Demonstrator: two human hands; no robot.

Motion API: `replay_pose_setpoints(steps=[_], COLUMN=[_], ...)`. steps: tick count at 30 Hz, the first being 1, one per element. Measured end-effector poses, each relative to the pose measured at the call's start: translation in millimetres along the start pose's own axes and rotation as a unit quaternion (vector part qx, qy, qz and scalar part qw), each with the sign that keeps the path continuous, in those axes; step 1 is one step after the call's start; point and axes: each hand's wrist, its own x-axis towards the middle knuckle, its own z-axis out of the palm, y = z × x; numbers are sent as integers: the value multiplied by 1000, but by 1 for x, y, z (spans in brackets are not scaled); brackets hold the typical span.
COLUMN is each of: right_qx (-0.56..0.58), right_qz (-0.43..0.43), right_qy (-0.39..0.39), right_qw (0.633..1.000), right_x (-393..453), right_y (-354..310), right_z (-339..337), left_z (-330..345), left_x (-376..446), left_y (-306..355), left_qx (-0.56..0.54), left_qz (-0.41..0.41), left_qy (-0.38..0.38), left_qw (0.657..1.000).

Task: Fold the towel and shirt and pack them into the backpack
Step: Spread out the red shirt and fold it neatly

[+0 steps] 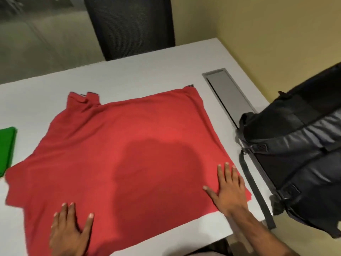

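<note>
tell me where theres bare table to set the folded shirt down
Bare table runs along the far edge, between the red shirt and the black chair. A thin strip lies between shirt and green towel. The right side is crowded: backpack and cable hatch. Both hands, left and right, press flat on the shirt.

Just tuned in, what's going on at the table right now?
A person is smoothing a red shirt spread on the table. The left hand presses flat on its near edge and the right hand lies flat on its right corner. A green towel, apparently already folded, lies at the left edge of view. The backpack waits on the right, with nothing seen packed yet.
</note>
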Motion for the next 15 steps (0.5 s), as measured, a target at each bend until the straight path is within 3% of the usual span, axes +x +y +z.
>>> replay_pose_setpoints(steps=[4, 7, 15], right_qx=[-24, -27, -68], right_qz=[-2, -60, -66], right_qy=[-3, -1, -96], right_qw=[1000, 998, 991], right_x=[1, -2, -12], right_y=[-13, -31, -41], right_z=[-5, -6, 4], left_z=[5, 4, 11], left_x=[-8, -12, -40], left_y=[-21, -21, -29], left_qx=[13, 7, 2], left_qz=[-2, -21, -46], left_qy=[-44, -37, -32], left_qw=[999, 999, 998])
